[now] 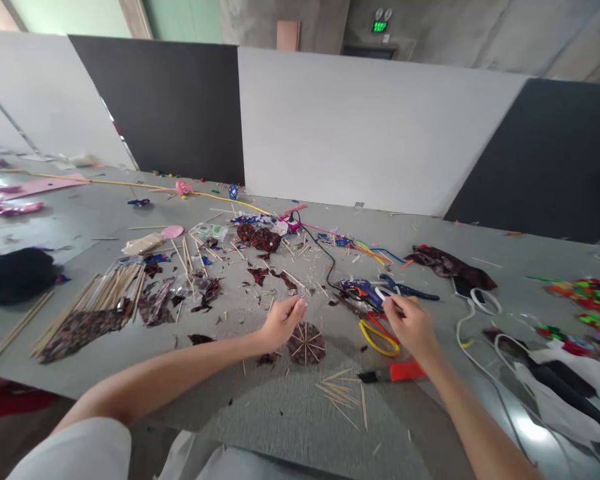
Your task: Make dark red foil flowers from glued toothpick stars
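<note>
My left hand is closed, thumb against curled fingers, just above and left of a dark patterned fabric disc with thin sticks spread over it like spokes. What it may hold is too small to tell. To the right, my right hand is closed in a pinch beside a blue glue gun; a short white piece shows at its fingertips. Yellow-handled scissors lie between the hands. Below my right hand is a red-handled tool. Loose short sticks lie near the front edge.
Bundled sticks in patterned fabric lie left. Fabric scraps and blue pliers lie farther back. White cables loop at right, near colourful pieces. A white and black partition stands behind.
</note>
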### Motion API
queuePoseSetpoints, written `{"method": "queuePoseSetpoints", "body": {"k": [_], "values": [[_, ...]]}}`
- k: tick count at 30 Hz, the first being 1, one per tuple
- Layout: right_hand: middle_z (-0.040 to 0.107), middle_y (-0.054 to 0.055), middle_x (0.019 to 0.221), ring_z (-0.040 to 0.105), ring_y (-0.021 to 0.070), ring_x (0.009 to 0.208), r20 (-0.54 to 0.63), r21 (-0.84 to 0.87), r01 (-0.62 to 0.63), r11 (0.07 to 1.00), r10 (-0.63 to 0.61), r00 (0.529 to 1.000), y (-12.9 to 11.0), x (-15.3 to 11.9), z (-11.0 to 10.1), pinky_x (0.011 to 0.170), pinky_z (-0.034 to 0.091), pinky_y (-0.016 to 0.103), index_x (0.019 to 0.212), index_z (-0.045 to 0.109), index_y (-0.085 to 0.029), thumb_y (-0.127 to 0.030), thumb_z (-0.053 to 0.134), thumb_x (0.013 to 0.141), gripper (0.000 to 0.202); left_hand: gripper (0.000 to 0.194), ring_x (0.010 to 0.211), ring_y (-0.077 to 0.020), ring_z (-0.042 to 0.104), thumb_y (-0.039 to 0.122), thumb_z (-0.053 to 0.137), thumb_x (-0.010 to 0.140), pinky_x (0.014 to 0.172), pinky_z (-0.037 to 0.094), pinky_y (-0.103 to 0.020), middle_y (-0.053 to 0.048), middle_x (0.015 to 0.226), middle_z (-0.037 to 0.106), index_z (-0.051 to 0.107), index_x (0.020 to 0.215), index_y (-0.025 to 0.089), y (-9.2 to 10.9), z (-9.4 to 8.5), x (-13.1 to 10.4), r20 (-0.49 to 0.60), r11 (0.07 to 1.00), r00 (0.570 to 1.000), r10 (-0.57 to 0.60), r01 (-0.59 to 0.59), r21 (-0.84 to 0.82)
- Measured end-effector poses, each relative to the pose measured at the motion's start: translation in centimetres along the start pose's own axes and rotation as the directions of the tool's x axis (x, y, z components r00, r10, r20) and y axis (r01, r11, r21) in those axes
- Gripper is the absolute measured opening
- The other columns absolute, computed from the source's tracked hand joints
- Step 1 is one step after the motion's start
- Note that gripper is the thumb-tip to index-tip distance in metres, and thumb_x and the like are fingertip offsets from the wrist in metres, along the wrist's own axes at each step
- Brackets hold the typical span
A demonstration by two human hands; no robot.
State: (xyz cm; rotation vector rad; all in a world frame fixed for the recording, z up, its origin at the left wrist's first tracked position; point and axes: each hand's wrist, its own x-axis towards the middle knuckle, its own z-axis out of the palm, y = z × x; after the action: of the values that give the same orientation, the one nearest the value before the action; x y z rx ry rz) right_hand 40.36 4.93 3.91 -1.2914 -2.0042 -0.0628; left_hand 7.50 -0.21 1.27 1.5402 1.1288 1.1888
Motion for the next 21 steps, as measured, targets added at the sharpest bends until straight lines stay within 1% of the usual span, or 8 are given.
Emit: {"method": "queuePoseSetpoints", "body": {"k": [3,7,9,11,15,18,21], "values": [[0.057,0.002,0.06,0.054,0.0214,0.065,0.024,0.034,0.028,0.999,-0.029,0.999,-0.9,-0.4,0.7,0.074,0.044,0.035,0.067,0.056,-0.026,-0.04,0.05,0.105,0.041,0.063,0.056,-0.0102,0.031,0.078,0.04,0.099,0.056,0.027,-0.025,0.006,0.059,0.036,0.04,0.072,0.022,-1.2,-0.1,-0.6,-0.048,0.993,0.997,-0.059,0.054,-0.104],[0.064,0.003,0.068,0.056,0.0211,0.069,0.09,0.076,0.064,0.995,-0.071,0.993,-2.3,-0.8,1.2,0.079,0.043,0.036,0.07,0.058,-0.025,-0.038,0.049,0.106,0.039,0.067,0.056,-0.0099,0.031,0.085,0.045,0.092,0.054,0.025,-0.025,0.005,0.06,0.037,0.041,0.071,0.022,-1.7,-0.3,-0.4,-0.058,0.988,0.994,-0.091,0.083,-0.131],[0.067,0.004,0.071,0.058,0.0217,0.071,0.108,0.079,0.074,0.994,-0.083,0.991,-2.8,-0.9,1.3,0.08,0.043,0.036,0.074,0.061,-0.024,-0.037,0.048,0.107,0.038,0.066,0.056,-0.0096,0.03,0.085,0.047,0.091,0.053,0.025,-0.024,0.006,0.06,0.035,0.041,0.073,0.022,-1.7,-0.4,0.0,-0.069,0.983,0.992,-0.103,0.091,-0.159],[0.071,0.005,0.076,0.061,0.0229,0.075,0.121,0.076,0.094,0.993,-0.103,0.987,-3.2,-1.1,1.3,0.081,0.044,0.037,0.078,0.064,-0.024,-0.037,0.048,0.108,0.036,0.066,0.055,-0.0092,0.03,0.085,0.048,0.091,0.053,0.025,-0.024,0.006,0.06,0.034,0.042,0.074,0.022,-1.7,-0.4,0.3,-0.056,0.979,0.993,-0.103,0.091,-0.18],[0.077,0.008,0.091,0.067,0.024,0.084,0.17,0.069,0.178,0.982,-0.187,0.968,-3.5,-1.0,1.8,0.089,0.045,0.039,0.093,0.07,-0.022,-0.033,0.047,0.109,0.029,0.066,0.053,-0.0082,0.029,0.085,0.051,0.089,0.051,0.023,-0.024,0.007,0.06,0.033,0.043,0.076,0.021,-1.9,-0.4,0.8,-0.021,0.964,0.989,-0.143,0.135,-0.23],[0.078,0.009,0.099,0.069,0.0248,0.091,0.231,0.013,0.26,0.965,-0.256,0.939,-3.4,-0.9,2.2,0.094,0.043,0.041,0.104,0.072,-0.021,-0.03,0.045,0.11,0.029,0.065,0.052,-0.0081,0.028,0.085,0.052,0.089,0.05,0.022,-0.024,0.008,0.058,0.033,0.044,0.077,0.021,-2.1,-0.4,0.9,-0.012,0.959,0.986,-0.166,0.159,-0.236],[0.076,0.011,0.098,0.065,0.0271,0.098,0.289,-0.138,0.295,0.945,-0.246,0.925,-3.1,-0.7,2.1,0.095,0.04,0.043,0.105,0.074,-0.02,-0.027,0.044,0.11,0.032,0.066,0.051,-0.0081,0.028,0.086,0.052,0.088,0.05,0.022,-0.023,0.008,0.057,0.033,0.044,0.077,0.021,-2.1,-0.4,0.9,0.0,0.964,0.988,-0.153,0.149,-0.219]]}}
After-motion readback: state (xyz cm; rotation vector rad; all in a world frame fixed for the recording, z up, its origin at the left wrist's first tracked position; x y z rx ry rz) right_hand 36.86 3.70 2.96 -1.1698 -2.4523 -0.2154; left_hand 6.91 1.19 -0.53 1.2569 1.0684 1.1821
